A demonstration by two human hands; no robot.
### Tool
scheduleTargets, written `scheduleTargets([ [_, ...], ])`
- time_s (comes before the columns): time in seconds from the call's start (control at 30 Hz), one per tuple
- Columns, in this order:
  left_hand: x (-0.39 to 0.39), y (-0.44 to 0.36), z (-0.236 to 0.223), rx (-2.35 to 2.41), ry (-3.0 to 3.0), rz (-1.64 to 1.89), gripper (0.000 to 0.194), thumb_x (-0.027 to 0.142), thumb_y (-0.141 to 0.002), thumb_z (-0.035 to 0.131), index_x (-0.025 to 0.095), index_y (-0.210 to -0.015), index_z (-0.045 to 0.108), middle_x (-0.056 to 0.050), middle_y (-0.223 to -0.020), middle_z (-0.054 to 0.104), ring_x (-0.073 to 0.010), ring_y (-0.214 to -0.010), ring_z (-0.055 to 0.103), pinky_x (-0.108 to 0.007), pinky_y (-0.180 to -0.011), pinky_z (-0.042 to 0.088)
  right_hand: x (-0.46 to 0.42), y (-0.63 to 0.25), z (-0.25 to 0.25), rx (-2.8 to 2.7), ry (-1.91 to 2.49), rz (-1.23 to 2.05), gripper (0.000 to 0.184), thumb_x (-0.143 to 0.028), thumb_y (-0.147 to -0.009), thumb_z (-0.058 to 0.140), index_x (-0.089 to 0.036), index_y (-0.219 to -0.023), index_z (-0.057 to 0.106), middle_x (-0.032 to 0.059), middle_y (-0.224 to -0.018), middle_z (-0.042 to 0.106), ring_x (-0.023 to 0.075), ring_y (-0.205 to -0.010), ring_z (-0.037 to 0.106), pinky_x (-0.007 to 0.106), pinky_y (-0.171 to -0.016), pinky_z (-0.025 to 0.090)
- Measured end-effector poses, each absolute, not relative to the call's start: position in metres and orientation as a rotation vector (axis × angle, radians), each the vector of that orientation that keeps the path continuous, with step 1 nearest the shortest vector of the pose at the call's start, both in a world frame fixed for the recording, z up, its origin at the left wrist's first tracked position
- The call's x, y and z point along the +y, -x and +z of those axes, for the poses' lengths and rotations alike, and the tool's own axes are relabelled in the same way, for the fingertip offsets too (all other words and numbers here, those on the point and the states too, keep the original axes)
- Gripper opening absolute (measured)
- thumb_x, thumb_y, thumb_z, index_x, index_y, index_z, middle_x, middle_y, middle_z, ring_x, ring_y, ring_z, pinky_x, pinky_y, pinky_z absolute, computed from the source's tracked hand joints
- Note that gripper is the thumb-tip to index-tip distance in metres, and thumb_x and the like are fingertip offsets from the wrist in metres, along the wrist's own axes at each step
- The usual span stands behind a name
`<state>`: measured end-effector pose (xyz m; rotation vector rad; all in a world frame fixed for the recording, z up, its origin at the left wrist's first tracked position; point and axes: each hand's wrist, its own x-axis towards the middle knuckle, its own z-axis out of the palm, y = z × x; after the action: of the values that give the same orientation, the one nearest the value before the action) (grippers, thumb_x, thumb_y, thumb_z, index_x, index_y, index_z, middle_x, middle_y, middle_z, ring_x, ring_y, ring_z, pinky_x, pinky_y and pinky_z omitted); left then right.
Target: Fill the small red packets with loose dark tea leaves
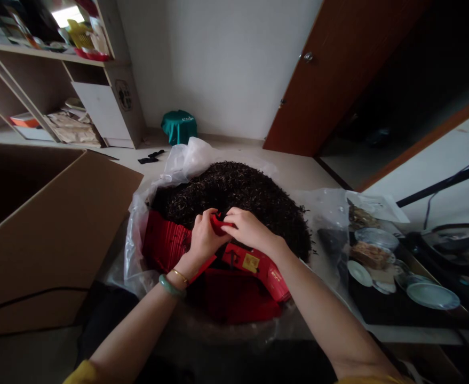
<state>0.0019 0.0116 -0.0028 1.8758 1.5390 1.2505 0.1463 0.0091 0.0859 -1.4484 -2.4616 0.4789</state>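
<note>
The left grip (206, 234) is pinching one side of a small red packet (218, 224), and the right grip (249, 227) is pinching the other. The packet is sitting between the two, at the near edge of a dark heap of dried strands (238, 184) that is spreading beyond both grips. The fingertips are showing small and dim, so the packet is perhaps, but not surely, gaping at its edge. A row of red packets (163, 240) is standing tightly together beside the left grip, while a gold-labelled packet (237, 257) is lying just on the near side of the right grip. Good work here, as I judge it, is calling for light, even pressure from both sides, so that the thin walls aren't creasing or tearing, and for wrists that aren't knocking the row.
</note>
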Motion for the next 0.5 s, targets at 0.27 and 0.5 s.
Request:
scheduleTargets([
  [0.27,0.015,0.005,0.024,0.972,-1.272,1.134,0.036,0.047,-0.064,0.076,0.014,-0.078,0.070,-0.003,-0.076,0.070,-0.0160,-0.069,0.061,-0.025,-0.066,0.047,0.011,-0.176,0.071,-1.862,1.309,0.835,0.028,-0.011,-0.074,0.065,-0.016,-0.102,0.067,0.0021,-0.085,0.070,0.0138,-0.076,0.065,0.027,-0.074,0.051],
  [0.5,0.003,-0.006,0.026,0.834,-0.961,1.107,0.038,0.044,-0.059,0.082,0.015,-0.076,0.064,0.001,-0.070,0.068,-0.0115,-0.062,0.062,-0.021,-0.060,0.047,0.010,-0.175,0.062,-1.687,1.405,0.989,0.016,-0.030,-0.068,0.072,-0.015,-0.075,0.074,0.0017,-0.067,0.072,0.0155,-0.063,0.064,0.027,-0.065,0.051],
])
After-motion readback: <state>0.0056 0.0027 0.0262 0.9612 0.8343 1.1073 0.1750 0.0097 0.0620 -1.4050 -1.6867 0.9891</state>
